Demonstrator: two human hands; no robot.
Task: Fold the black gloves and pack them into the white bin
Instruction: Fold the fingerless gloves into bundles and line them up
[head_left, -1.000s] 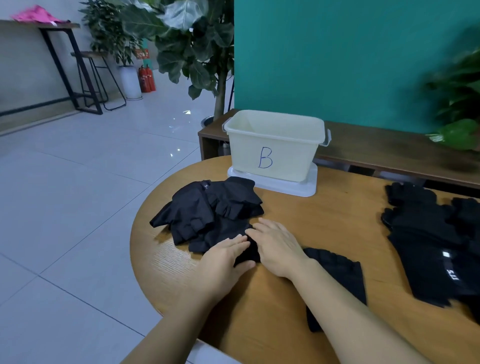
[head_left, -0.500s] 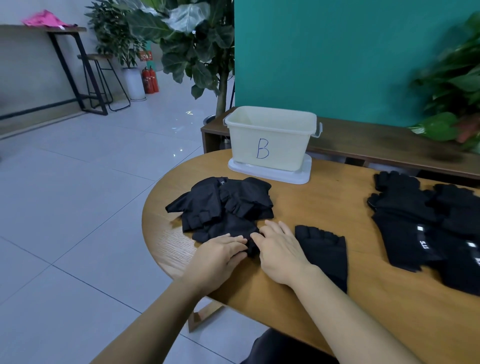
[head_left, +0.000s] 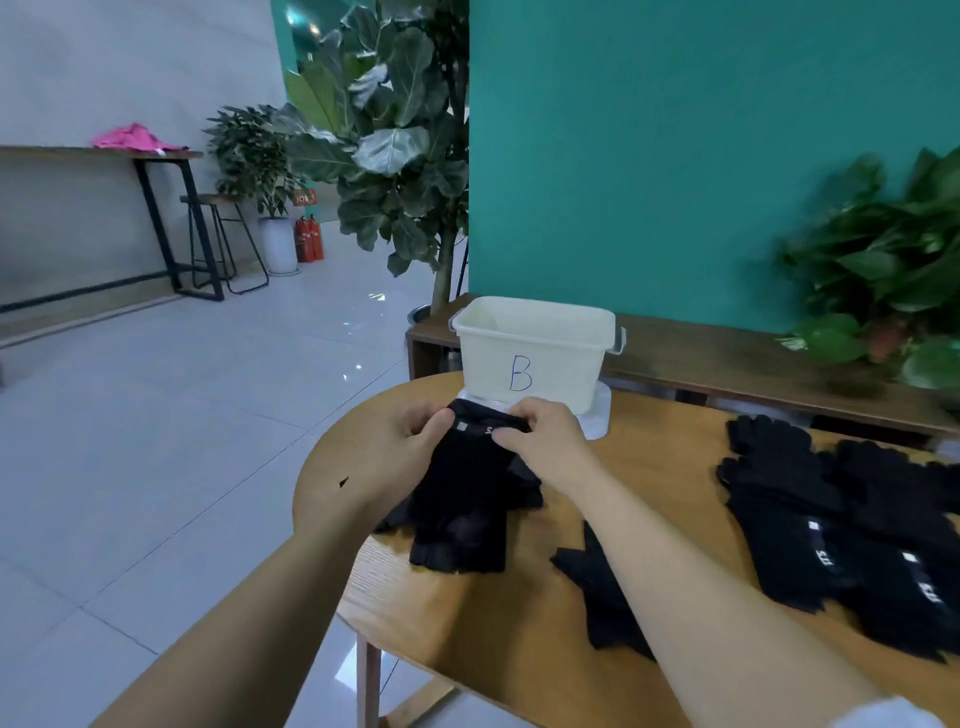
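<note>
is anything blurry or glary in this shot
Head view: the potted plant at right is smeared by motion blur; the hands and held glove are slightly soft; the floor shows small light reflections; the white bin reads sharp.

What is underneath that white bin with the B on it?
The white bin stands on a flat white lid or tray. Both hands holding a black glove cover its front left edge.

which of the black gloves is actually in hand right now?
The glove in front of the white bin, its cuff pinched by left hand and right hand. The other gloves lie untouched on the table.
</note>
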